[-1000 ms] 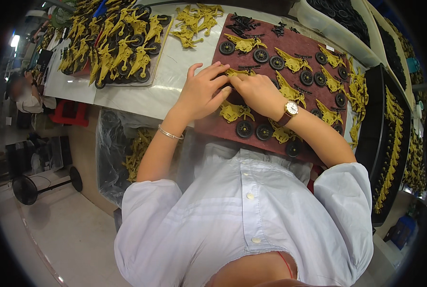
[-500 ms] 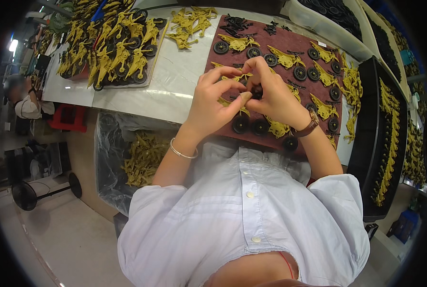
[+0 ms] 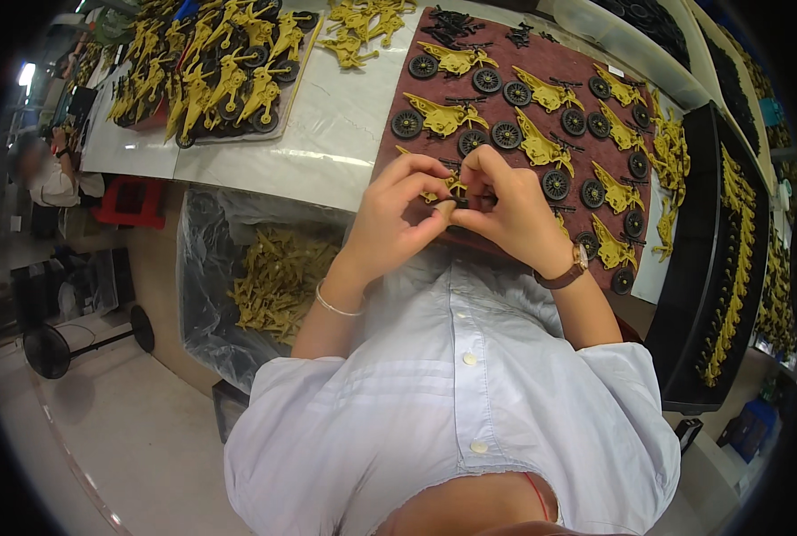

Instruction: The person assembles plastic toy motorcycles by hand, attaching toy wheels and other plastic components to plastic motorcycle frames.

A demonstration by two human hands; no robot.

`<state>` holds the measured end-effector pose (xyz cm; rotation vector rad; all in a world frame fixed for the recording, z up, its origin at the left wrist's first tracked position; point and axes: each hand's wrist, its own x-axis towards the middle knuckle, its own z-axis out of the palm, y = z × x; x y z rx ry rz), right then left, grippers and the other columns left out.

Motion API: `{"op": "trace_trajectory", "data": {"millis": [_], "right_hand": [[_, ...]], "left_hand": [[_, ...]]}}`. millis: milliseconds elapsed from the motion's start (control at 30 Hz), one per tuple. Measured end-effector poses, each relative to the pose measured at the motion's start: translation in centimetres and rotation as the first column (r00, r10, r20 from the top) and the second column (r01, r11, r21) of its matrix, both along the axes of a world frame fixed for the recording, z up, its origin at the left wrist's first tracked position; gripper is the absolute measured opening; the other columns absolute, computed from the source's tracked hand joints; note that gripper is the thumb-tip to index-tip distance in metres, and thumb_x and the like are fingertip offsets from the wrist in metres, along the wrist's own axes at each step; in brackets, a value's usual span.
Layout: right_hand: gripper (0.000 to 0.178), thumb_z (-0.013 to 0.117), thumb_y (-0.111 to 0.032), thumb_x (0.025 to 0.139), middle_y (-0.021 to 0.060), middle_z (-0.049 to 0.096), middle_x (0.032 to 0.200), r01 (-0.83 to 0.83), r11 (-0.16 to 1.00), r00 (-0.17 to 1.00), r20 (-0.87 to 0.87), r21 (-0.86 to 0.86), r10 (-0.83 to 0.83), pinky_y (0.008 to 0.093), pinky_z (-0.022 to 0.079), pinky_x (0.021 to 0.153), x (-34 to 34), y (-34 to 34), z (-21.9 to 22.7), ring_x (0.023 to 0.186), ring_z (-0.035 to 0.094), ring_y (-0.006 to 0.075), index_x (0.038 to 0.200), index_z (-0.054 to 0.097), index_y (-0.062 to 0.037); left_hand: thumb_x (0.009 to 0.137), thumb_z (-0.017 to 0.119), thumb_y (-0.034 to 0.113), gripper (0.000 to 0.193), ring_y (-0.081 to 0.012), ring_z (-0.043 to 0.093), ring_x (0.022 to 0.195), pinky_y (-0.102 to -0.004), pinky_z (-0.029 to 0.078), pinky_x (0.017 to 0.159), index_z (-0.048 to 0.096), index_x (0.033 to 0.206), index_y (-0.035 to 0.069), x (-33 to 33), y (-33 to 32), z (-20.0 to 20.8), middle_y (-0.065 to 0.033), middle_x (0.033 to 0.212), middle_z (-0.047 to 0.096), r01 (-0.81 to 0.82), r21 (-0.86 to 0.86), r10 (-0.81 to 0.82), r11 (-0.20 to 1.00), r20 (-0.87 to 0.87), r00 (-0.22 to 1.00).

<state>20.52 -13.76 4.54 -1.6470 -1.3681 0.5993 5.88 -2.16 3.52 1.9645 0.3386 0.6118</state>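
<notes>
Over the near edge of the dark red mat (image 3: pixel 497 67), my left hand (image 3: pixel 397 214) and my right hand (image 3: pixel 516 213) meet fingertip to fingertip. Pinched between them is a small black part (image 3: pixel 457 202), mostly covered by my thumbs and fingers, so its exact kind cannot be made out. Just beyond my fingers lies a yellow toy motorbike body (image 3: pixel 443 114) with black wheels. More such bikes stand in rows on the mat, each with a loose-looking black handlebar piece (image 3: pixel 566 141) beside or on it. A yellow piece partly shows behind my left fingers.
Piled yellow bikes (image 3: pixel 229 67) fill a board at the left. Loose yellow bodies (image 3: pixel 349 40) lie beside it, and black small parts (image 3: pixel 448 27) at the mat's far edge. A plastic-lined bin (image 3: pixel 273 277) of yellow parts sits below the table. A black tray (image 3: pixel 698 259) stands right.
Both hands have come slightly nearer to me, still pinched together around the small black part. More of the bikes on the mat now shows beyond them.
</notes>
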Motion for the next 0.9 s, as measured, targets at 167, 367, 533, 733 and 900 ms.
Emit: {"op": "trace_trajectory", "data": {"millis": [167, 367, 533, 733, 900], "right_hand": [[0.02, 0.067, -0.005, 0.079, 0.0144, 0.067, 0.09, -0.06, 0.991, 0.978, 0.208, 0.118, 0.035, 0.0367, 0.052, 0.066, -1.1, 0.3, -1.6, 0.075, 0.065, 0.0316, 0.098, 0.065, -0.0018], [0.013, 0.065, -0.007, 0.08, 0.0127, 0.064, 0.082, -0.037, 0.999, 0.941, 0.338, 0.024, 0.026, 0.0395, 0.052, 0.06, -1.9, 1.1, -3.7, 0.07, 0.063, 0.0314, 0.093, 0.064, -0.0027], [0.009, 0.063, -0.007, 0.079, 0.0112, 0.06, 0.076, -0.024, 0.999, 0.9, 0.437, 0.034, 0.007, 0.0399, 0.05, 0.055, -2.5, 1.8, -4.8, 0.066, 0.062, 0.0299, 0.086, 0.06, -0.0025], [0.012, 0.06, -0.014, 0.078, 0.0086, 0.063, 0.075, -0.012, 0.998, 0.815, 0.578, -0.062, 0.046, 0.0351, 0.052, 0.055, -3.5, 1.9, -4.5, 0.066, 0.065, 0.0249, 0.085, 0.059, -0.005], [0.01, 0.063, -0.005, 0.076, 0.0117, 0.06, 0.076, 0.006, 1.0, 0.864, 0.504, -0.025, 0.007, 0.0392, 0.051, 0.056, -3.1, 1.5, -5.1, 0.068, 0.063, 0.0302, 0.083, 0.057, -0.0014]], "left_hand": [[0.07, 0.068, 0.003, 0.016, -0.0235, 0.058, 0.095, -0.0343, 0.043, 0.085, 0.063, 0.085, 0.003, -2.3, 1.4, -1.7, -0.0056, 0.101, 0.06, -0.039, 0.27, 0.058, 0.962, -0.06, 0.997], [0.069, 0.064, 0.005, 0.024, -0.0253, 0.055, 0.109, -0.0372, 0.033, 0.096, 0.063, 0.093, 0.006, -2.7, 2.6, -3.5, -0.0071, 0.109, 0.061, 0.007, 0.501, 0.049, 0.865, -0.098, 0.994], [0.068, 0.056, 0.01, 0.041, -0.026, 0.046, 0.128, -0.0437, 0.023, 0.105, 0.064, 0.109, 0.007, -2.6, 3.3, -3.1, -0.0096, 0.126, 0.057, 0.136, 0.586, -0.003, 0.799, -0.223, 0.975], [0.066, 0.056, 0.016, 0.05, -0.0258, 0.045, 0.13, -0.0456, 0.02, 0.107, 0.064, 0.115, 0.009, -2.5, 4.0, -3.1, -0.0092, 0.13, 0.055, 0.228, 0.566, -0.07, 0.792, -0.287, 0.955], [0.068, 0.057, 0.017, 0.047, -0.0256, 0.046, 0.128, -0.0452, 0.021, 0.106, 0.064, 0.114, 0.009, -2.3, 3.9, -2.6, -0.0086, 0.127, 0.056, 0.241, 0.584, -0.07, 0.775, -0.3, 0.951]]}}
